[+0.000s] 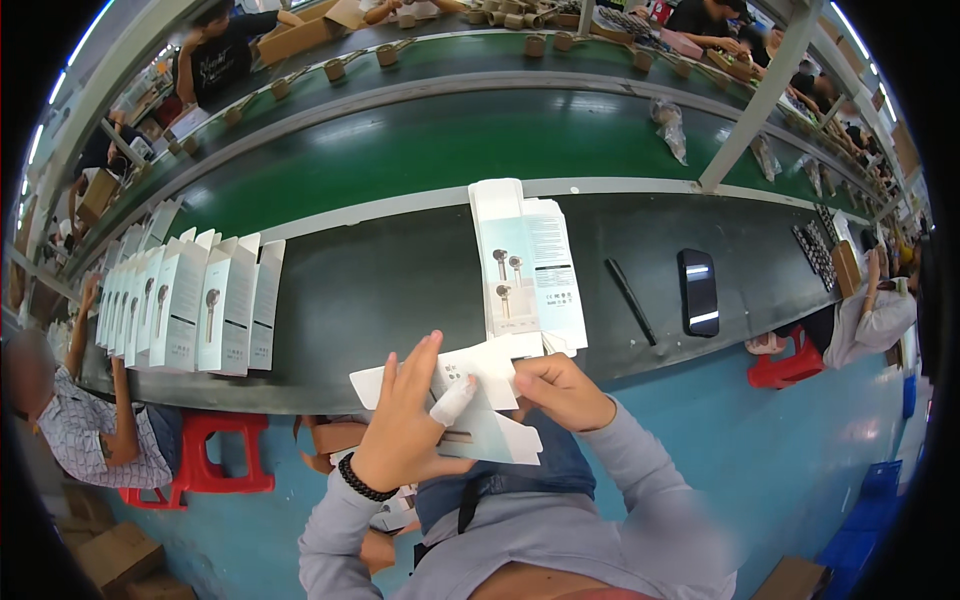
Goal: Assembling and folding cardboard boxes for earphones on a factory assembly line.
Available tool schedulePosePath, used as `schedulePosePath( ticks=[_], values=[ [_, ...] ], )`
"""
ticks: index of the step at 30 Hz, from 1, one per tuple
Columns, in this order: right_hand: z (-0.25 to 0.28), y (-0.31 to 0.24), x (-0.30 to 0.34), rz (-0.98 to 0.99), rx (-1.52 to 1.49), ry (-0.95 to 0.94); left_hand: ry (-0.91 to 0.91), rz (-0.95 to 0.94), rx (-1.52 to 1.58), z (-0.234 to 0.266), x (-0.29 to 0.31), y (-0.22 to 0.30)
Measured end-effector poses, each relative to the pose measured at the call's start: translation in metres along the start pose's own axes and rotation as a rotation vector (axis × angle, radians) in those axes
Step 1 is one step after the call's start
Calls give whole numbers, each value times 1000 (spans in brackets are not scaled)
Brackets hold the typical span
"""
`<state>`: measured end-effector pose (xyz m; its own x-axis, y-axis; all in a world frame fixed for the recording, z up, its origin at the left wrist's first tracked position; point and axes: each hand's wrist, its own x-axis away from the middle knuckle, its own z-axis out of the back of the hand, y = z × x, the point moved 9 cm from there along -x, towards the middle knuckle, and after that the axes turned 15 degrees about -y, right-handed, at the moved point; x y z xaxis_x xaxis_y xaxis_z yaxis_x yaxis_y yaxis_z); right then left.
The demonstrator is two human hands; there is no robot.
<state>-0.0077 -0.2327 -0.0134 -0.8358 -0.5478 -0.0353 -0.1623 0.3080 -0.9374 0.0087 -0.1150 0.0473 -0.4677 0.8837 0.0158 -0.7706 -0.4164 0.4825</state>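
In front of my body I hold a white and pale-blue folding carton (500, 435), tilted, its flaps sticking out. My left hand (405, 425) grips it from the left, fingers stretched over the upper panel and thumb below; one finger has a white wrapping. My right hand (565, 390) is closed on the flap at the carton's right end, thumb on top. Just beyond lies a stack of flat cartons (555, 265) printed with pictures of a small device. To the left, several opened-out cartons (228, 310) stand upright in a row on the dark bench (340, 290).
A black pen (630, 300) and a smartphone (699, 292) lie right of the stack. Behind the bench runs a green conveyor (400, 150) with a plastic bag (669, 130) on it. Co-workers sit at both sides, by red stools (225, 450), and others work across the line.
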Motion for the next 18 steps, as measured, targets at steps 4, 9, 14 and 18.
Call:
schedulePosePath(
  ticks=[4, 9, 14, 18],
  values=[
    [2, 7, 3, -9, -51, 51, 1, -85, 50, -4, -3, 2],
    [-2, -20, -4, -4, 55, 31, -40, -75, 1, -10, -1, 3],
    [4, -29, -2, -183, 440, 12, -56, -56, -22, -13, -2, 4],
    [-2, -33, -7, 37, 408, 22, -81, -56, -38, -22, -5, 3]
  ],
)
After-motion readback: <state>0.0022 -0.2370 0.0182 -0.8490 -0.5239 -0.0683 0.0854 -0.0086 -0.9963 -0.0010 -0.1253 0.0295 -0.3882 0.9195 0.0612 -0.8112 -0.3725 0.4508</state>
